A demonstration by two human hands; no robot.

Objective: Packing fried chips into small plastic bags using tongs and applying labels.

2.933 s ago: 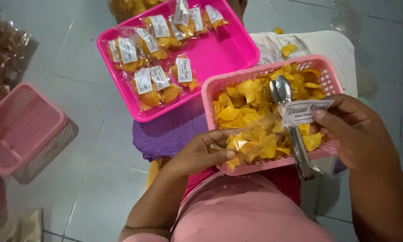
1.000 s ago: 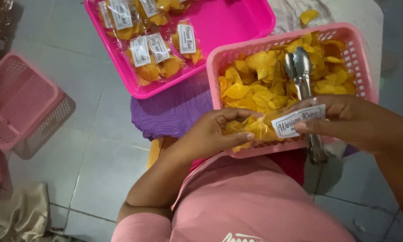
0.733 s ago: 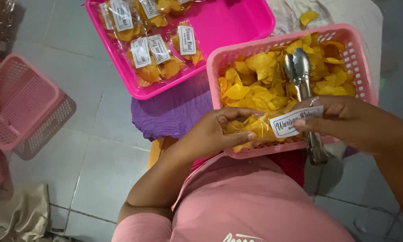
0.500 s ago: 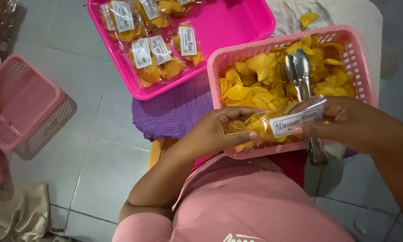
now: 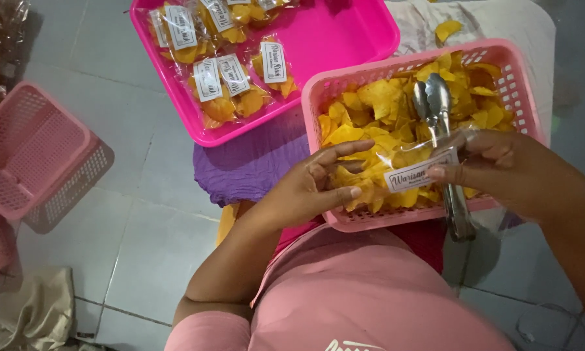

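Right hand (image 5: pixel 500 162) pinches clear bag (image 5: pixel 413 170) at labelled top, fingers closed on it, mouth likely held steady for filling. Left hand (image 5: pixel 312 185) at bag's other end, fingers half-curled, touching chips (image 5: pixel 377 110). Bag hovers over pink basket (image 5: pixel 322 91) on lap, so spills fall back in. Tongs (image 5: pixel 439 117) rest on chips. Magenta tray (image 5: pixel 344 45) beyond holds finished packs (image 5: pixel 221 78). Grey tiled floor (image 5: pixel 130 234), empty pink baskets (image 5: pixel 29 146) left.

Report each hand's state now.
Left hand: fingers open, loosely on the clear chip bag.
Right hand: fingers pinched shut on the bag's labelled end.
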